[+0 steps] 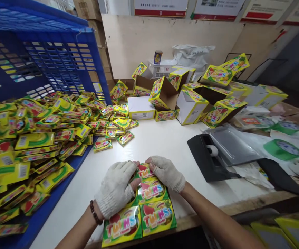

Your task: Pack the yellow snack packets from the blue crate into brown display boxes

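Flat yellow-green candy packs printed TWINS (157,217) lie side by side in two columns at the table's near edge. My left hand (118,188), in a white knitted glove with bare fingertips, covers the upper left packs; its fingers curve over one and its thumb rests near the seam between columns. Opposite it, my right hand (166,173), gloved the same way, has thumb and fingers closed around the upper right corner of the far pack (144,172). The packs under my left palm are mostly hidden.
A blue plastic crate (97,65) tipped on its side spills a heap of packs (48,135) at left. Open display boxes (163,93) crowd the back. On the right are a black tape dispenser (209,159), a clear plastic tray (232,143) and green tape (282,149).
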`<state>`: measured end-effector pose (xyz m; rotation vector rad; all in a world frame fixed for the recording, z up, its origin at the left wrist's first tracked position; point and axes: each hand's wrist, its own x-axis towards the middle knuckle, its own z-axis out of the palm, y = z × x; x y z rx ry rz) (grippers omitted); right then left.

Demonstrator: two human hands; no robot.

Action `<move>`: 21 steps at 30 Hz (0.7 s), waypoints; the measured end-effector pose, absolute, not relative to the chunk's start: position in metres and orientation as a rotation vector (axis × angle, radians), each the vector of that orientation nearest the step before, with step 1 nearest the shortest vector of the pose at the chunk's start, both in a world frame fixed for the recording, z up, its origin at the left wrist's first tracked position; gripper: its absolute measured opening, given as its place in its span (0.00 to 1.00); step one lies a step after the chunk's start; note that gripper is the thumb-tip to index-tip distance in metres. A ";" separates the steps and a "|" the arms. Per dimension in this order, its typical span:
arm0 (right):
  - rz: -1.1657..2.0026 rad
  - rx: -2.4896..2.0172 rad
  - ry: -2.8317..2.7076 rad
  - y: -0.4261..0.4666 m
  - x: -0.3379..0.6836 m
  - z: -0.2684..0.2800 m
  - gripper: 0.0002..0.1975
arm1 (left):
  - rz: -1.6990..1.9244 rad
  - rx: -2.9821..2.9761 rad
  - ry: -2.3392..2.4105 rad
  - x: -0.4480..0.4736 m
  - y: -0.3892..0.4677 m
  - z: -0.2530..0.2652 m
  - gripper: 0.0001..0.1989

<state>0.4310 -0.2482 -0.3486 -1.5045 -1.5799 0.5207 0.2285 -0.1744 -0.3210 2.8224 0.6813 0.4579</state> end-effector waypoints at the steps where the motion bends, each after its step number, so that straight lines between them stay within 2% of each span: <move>1: 0.557 -1.498 -1.544 -0.248 0.431 -0.350 0.15 | 0.462 2.809 0.679 0.229 -0.174 -0.321 0.21; 5: 0.539 -1.540 -1.553 -0.245 0.431 -0.360 0.15 | 0.436 2.892 0.672 0.234 -0.171 -0.325 0.22; 10: 0.194 -1.906 -1.896 -0.244 0.424 -0.351 0.20 | 0.456 3.050 0.672 0.239 -0.172 -0.331 0.26; 14: 0.224 -2.068 -1.979 -0.245 0.421 -0.334 0.25 | 0.633 3.040 0.630 0.234 -0.168 -0.331 0.26; 17: 0.179 -2.078 -1.869 -0.250 0.413 -0.331 0.32 | 0.774 3.003 0.734 0.231 -0.163 -0.332 0.23; 21: 0.120 -1.985 -1.834 -0.253 0.391 -0.342 0.33 | 0.561 2.988 0.806 0.232 -0.162 -0.336 0.18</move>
